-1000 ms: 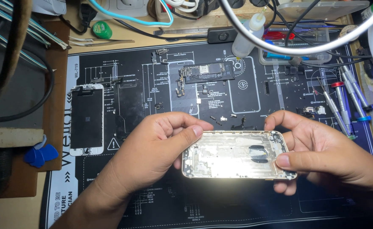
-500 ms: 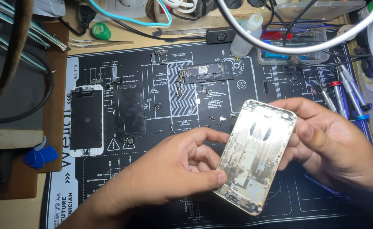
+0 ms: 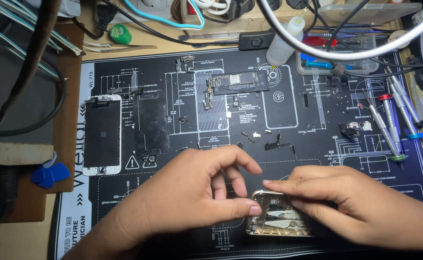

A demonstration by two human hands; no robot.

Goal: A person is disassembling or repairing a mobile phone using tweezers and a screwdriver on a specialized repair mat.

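Note:
A gold-coloured phone housing (image 3: 279, 220) lies inside-up on the black repair mat (image 3: 317, 120), near its front edge. My right hand (image 3: 351, 202) lies across the housing's top edge with the fingers stretched flat to the left, and it hides the housing's right part. My left hand (image 3: 197, 192) hovers just left of it with fingers apart and curled. Only the left thumb tip touches the housing's left corner.
On the mat lie a white-framed phone screen (image 3: 101, 135), a black shield plate (image 3: 151, 127), a logic board (image 3: 238, 82) and several tiny screws and brackets (image 3: 259, 137). Screwdrivers (image 3: 394, 120) lie at the right. A white bottle (image 3: 286, 41), tweezers (image 3: 110, 46) and cables line the back.
The housing was held flat, then tilted up in both hands; now it lies low on the mat under my right hand. My left hand has let go, apart from its thumb.

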